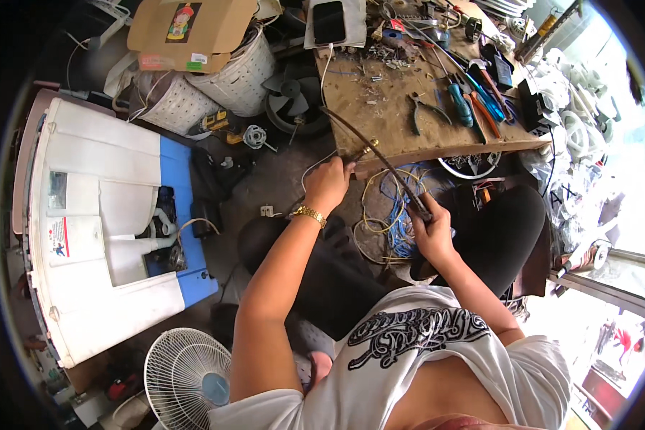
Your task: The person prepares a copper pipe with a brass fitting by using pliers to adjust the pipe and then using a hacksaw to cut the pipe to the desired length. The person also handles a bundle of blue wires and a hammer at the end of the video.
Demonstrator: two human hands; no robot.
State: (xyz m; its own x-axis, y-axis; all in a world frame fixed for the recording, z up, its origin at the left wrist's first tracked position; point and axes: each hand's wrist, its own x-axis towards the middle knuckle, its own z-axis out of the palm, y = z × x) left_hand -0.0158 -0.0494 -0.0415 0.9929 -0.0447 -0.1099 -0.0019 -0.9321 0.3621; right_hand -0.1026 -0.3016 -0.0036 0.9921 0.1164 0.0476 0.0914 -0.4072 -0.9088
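The left hand closes around a brass-tipped piece; the right hand grips a curved dark hose. Firm, steady grips would probably best control its bend.

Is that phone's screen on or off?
Off, it seems: the phone shows plain black, with nothing lit. I can't tell whether the phone itself is switched off.

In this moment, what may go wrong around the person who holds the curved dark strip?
The upper end of the curved dark strip, gripped by the right hand, might snag the white cable, which looks close in this view.
A foot could catch the tangled wires on the floor.
The orange-handled tool near the bench's front edge might be knocked off.
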